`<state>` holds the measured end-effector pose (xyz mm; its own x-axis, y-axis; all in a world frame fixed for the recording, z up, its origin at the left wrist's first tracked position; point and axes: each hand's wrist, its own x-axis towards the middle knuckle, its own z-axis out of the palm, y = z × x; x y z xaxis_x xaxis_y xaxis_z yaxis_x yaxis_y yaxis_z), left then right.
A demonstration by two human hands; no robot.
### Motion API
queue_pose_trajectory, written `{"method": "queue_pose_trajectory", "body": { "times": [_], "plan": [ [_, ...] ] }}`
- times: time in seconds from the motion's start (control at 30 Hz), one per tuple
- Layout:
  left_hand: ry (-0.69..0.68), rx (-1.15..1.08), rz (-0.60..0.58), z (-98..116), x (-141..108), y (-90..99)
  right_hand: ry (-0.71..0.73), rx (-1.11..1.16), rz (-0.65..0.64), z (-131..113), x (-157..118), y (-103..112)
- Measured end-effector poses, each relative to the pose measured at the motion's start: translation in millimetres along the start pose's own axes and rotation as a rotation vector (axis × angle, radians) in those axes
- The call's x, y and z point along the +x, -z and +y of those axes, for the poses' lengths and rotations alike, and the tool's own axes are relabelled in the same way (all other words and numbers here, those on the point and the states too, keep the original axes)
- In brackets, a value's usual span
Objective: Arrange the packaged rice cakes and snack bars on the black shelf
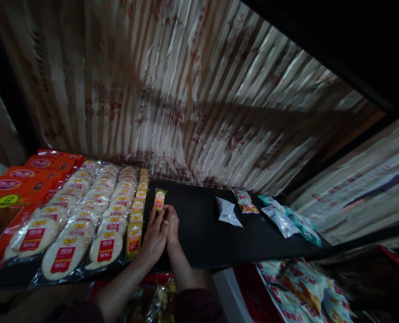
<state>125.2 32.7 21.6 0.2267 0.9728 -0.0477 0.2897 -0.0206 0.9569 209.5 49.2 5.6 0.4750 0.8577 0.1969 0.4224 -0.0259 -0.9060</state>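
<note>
A small yellow rice cracker packet (pixel 159 199) stands out beyond my fingertips, above the black shelf. My left hand (pixel 155 234) pinches its lower end. Pressed close beside it, my right hand (pixel 171 223) also has its fingers closed at the packet's bottom; part of those fingers is hidden. Just left of my hands runs a row of similar yellow packets (pixel 133 237). Further left lie overlapping rows of round white rice crackers (pixel 105 249) in clear wrappers with red labels.
Orange snack bags (pixel 9 190) fill the shelf's left end. On the black shelf (pixel 195 233) to the right lie a white packet (pixel 226 211), a red-and-green one (pixel 244 201) and teal-and-silver ones (pixel 282 220). Below is an open carton (pixel 234 296) of snack bags. Striped sheeting (pixel 186 89) hangs behind.
</note>
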Motion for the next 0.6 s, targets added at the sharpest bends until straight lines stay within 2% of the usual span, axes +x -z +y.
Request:
{"method": "queue_pose_trajectory", "body": {
  "times": [0.1,0.3,0.6],
  "plan": [
    [-0.011,-0.012,-0.001,-2.1,0.3,-2.3,0.009,-0.089,0.037,3.8,12.5,-8.8],
    [-0.024,-0.062,-0.003,1.8,-2.6,1.8,-0.031,-0.109,0.100,5.7,37.1,-27.2],
    [-0.001,-0.073,-0.021,10.1,7.1,9.0,-0.048,-0.199,0.072,0.3,51.4,-36.6]
  ]
}}
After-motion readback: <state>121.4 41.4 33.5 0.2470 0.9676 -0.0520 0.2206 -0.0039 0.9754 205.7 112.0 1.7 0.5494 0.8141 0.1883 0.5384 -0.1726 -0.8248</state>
